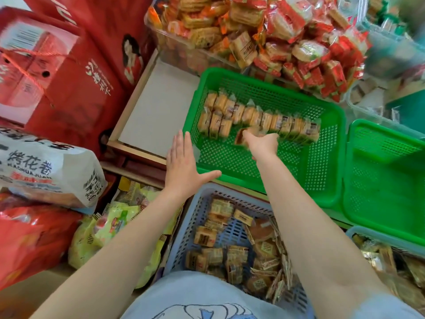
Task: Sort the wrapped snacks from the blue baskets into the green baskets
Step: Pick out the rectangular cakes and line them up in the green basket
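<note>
A green basket (pixel 322 171) sits ahead of me with rows of wrapped tan snacks (pixel 259 118) lined up along its far side. My right hand (pixel 263 143) reaches into it and grips one wrapped snack (pixel 243 134), blurred, just in front of the rows. My left hand (pixel 186 164) is flat with straight fingers at the basket's near-left corner, thumb along its front rim. A blue basket (pixel 197 217) at my lap holds several loose wrapped snacks (pixel 232 252). A second green basket (pixel 386 180) stands to the right; nothing shows in the part I see.
Clear bins heaped with red and orange wrapped snacks (pixel 276 35) stand behind the green baskets. Red cartons (pixel 69 72) and a white bag (pixel 46 171) crowd the left. Yellow-green packs (pixel 119 222) lie by my left forearm. Another blue basket (pixel 379 240) of snacks is at the lower right.
</note>
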The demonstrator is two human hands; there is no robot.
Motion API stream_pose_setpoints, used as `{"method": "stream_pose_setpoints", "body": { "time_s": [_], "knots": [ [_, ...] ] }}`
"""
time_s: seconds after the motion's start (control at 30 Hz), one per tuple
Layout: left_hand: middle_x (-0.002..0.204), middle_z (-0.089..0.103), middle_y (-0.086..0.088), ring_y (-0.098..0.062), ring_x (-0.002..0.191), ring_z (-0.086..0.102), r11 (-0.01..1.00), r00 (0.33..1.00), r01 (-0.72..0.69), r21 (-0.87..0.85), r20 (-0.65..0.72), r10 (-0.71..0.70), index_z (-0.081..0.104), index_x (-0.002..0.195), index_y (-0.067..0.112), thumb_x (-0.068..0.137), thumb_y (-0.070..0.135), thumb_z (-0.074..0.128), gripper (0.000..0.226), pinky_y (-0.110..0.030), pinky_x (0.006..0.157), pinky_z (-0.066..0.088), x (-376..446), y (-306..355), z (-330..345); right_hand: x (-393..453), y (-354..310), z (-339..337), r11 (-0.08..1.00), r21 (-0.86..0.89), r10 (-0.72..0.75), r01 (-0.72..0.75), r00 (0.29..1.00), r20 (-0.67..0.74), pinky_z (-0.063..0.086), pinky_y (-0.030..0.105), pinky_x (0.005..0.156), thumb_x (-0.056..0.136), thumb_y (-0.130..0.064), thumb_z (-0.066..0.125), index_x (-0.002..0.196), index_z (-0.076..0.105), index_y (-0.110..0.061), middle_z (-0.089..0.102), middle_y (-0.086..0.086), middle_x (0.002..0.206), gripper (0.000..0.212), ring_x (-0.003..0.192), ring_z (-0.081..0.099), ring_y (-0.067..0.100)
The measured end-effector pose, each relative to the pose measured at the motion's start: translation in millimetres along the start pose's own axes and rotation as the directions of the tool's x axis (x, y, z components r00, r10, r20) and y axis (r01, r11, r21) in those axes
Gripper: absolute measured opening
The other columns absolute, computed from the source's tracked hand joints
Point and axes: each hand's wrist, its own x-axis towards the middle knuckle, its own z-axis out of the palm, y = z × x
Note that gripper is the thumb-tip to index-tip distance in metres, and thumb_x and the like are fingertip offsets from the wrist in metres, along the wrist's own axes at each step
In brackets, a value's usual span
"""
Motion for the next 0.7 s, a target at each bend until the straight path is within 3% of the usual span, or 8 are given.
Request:
{"method": "stream_pose_setpoints", "body": {
  "time_s": [0.07, 0.17, 0.27, 0.37, 0.43, 0.5, 0.7],
  "knots": [
    [0.164, -0.019, -0.008, -0.021, 0.152, -0.015, 1.000, 1.000, -0.003, 0.008, -0.007, 0.003, -0.018, 0.155, 0.010, 0.069, 0.082, 0.058, 0.136, -0.041, 0.124, -0.001, -0.6, -0.4, 0.4, 3.7, -5.4, 14.9, 0.997, -0.032, -0.071, 0.073, 0.997, 0.036, 0.051, 0.044, 0.098, 0.089, -0.052, 0.067, 0.152, 0.026, -0.007, 0.041, 0.013, 0.150, 0.088, 0.122, 0.056, 0.033],
    [0.164, -0.021, -0.008, -0.021, 0.152, -0.017, 1.000, 1.000, 0.006, 0.006, -0.005, -0.006, -0.019, 0.155, 0.011, 0.070, 0.081, 0.059, 0.135, -0.039, 0.123, -0.003, -0.3, -1.3, 1.0, 6.0, -4.2, 28.8, 0.985, -0.103, -0.138, 0.142, 0.990, 0.040, 0.052, 0.037, 0.080, 0.095, -0.042, 0.064, 0.149, 0.033, -0.010, 0.043, 0.014, 0.148, 0.070, 0.116, 0.060, 0.033],
    [0.164, -0.021, -0.008, -0.021, 0.152, -0.016, 1.000, 1.000, -0.001, 0.010, -0.008, 0.002, -0.019, 0.155, 0.011, 0.070, 0.081, 0.060, 0.135, -0.039, 0.123, -0.002, -0.7, -1.1, 1.4, 9.5, 2.6, 29.8, 0.998, -0.013, -0.057, 0.058, 0.997, 0.060, 0.060, 0.040, 0.081, 0.098, -0.035, 0.062, 0.150, 0.030, -0.017, 0.050, 0.012, 0.142, 0.064, 0.099, 0.068, 0.030],
    [0.164, -0.020, -0.009, -0.021, 0.152, -0.015, 1.000, 1.000, -0.002, 0.009, -0.014, 0.002, -0.017, 0.155, 0.010, 0.070, 0.080, 0.060, 0.135, -0.039, 0.124, -0.001, -0.5, -1.2, 1.5, 9.7, 1.0, 31.6, 0.973, 0.217, 0.054, -0.074, 0.994, 0.096, 0.061, 0.041, 0.086, 0.095, -0.035, 0.066, 0.148, 0.029, -0.023, 0.050, 0.010, 0.141, 0.066, 0.078, 0.067, 0.021],
    [0.164, -0.020, -0.009, -0.021, 0.152, -0.015, 1.000, 1.000, -0.001, 0.015, -0.014, 0.001, -0.017, 0.155, 0.010, 0.070, 0.080, 0.060, 0.135, -0.038, 0.123, -0.002, -0.6, -1.0, 1.4, 9.4, -0.8, 32.8, 0.939, 0.315, 0.092, -0.136, 0.984, 0.151, 0.059, 0.040, 0.091, 0.094, -0.037, 0.067, 0.155, 0.021, -0.027, 0.044, 0.008, 0.150, 0.077, 0.080, 0.063, 0.020],
    [0.164, -0.019, -0.009, -0.021, 0.152, -0.015, 1.000, 1.000, -0.002, 0.015, -0.018, 0.002, -0.017, 0.155, 0.010, 0.071, 0.079, 0.060, 0.134, -0.037, 0.121, -0.004, -1.4, -0.9, 0.9, 10.2, 0.7, 33.6, 0.947, 0.295, 0.078, -0.126, 0.983, 0.169, 0.058, 0.039, 0.092, 0.094, -0.040, 0.067, 0.158, 0.016, -0.030, 0.040, 0.007, 0.154, 0.082, 0.088, 0.062, 0.022],
    [0.164, -0.021, -0.009, -0.021, 0.152, -0.016, 1.000, 1.000, 0.003, 0.018, -0.021, -0.002, -0.018, 0.155, 0.010, 0.071, 0.080, 0.059, 0.134, -0.037, 0.121, -0.004, -0.9, -0.8, 2.0, 14.7, 6.3, 41.1, 0.946, 0.315, 0.022, -0.074, 0.986, 0.166, 0.057, 0.042, 0.095, 0.090, -0.036, 0.073, 0.156, 0.026, -0.023, 0.049, 0.005, 0.147, 0.083, 0.098, 0.067, 0.023]
  ]
}}
